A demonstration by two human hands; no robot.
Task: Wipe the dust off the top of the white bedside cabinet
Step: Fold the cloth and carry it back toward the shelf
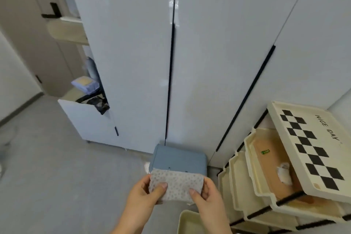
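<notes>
Open grey floor (57, 167) left, blue bin (178, 159) straight ahead, cream drawer unit (322, 138) crowding right, wardrobe doors (133, 62) seemingly shut behind.

Facing glossy white wardrobe doors (133, 53), split by slim black handle strips (171, 81) (glare high on the middle seam). Underneath, pale grey floor (47, 167). Far left, a beige door (24, 43) with black lever handle (51, 12). At the floor's far edge, against the wardrobe, a blue-grey box (178, 157).

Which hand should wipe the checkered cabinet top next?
Right, likely: left hand and right hand both pinch the white dotted cloth, but the cream checkered-top drawer cabinet stands to the right.
</notes>
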